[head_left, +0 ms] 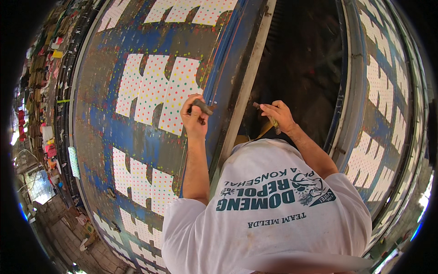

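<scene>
My left hand [195, 119] is closed around a dark grey, curved tool [201, 107] with a rusty brown end; its kind is not clear. The hand is over the right edge of the long printing table, beside white cut fabric pieces [175, 98] with multicoloured dots. My right hand [279, 115] is raised over the dark gap to the right of that table. Its fingers are closed on a small, worn brown and yellowish tool [275, 125], mostly hidden by the hand. A reddish-brown tip [256, 105] shows beyond the fingers.
More dotted fabric pieces [132, 176] lie in rows on the paint-stained blue and grey table [150, 43]. A pale rail [255, 59] runs along its edge. Across the gap, a second table [360, 109] carries similar pieces. Bundled cloth scraps [39, 100] hang at far left.
</scene>
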Demonstrator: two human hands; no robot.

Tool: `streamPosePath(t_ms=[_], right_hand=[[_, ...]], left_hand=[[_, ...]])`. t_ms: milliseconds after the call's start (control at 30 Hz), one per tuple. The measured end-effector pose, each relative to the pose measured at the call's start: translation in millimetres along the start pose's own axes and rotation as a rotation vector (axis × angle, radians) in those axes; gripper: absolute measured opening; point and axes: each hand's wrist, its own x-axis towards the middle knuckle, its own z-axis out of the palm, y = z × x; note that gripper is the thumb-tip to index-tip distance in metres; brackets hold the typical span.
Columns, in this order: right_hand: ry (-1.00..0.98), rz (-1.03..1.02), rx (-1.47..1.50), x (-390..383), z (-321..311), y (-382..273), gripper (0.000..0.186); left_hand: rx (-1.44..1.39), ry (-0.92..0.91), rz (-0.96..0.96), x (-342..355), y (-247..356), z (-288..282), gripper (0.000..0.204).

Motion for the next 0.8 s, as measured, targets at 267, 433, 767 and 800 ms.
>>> streamPosePath(t_ms=[267, 433, 767, 800], right_hand=[[0.331, 0.143, 0.187, 68.6, -28.5, 80.5, 0.047], [0.410, 0.764, 0.874, 117.9, -74.7, 145.4, 0.027], [0.358, 1.266, 2.020, 158.4, -113.3, 271.9, 0.022], [0.328, 1.285, 2.011, 163.1, -110.7, 277.9, 0.022]], left_hand=[[-0.759, 0.391, -0.285, 62.7, -65.7, 63.0, 0.024], [-0.604, 0.441, -0.378, 113.4, -111.7, 115.9, 0.017], [0.031, 0.160, -0.340, 254.1, -151.3, 178.2, 0.031], [0.171, 0.134, -0.351, 268.5, -152.4, 180.2, 0.032]])
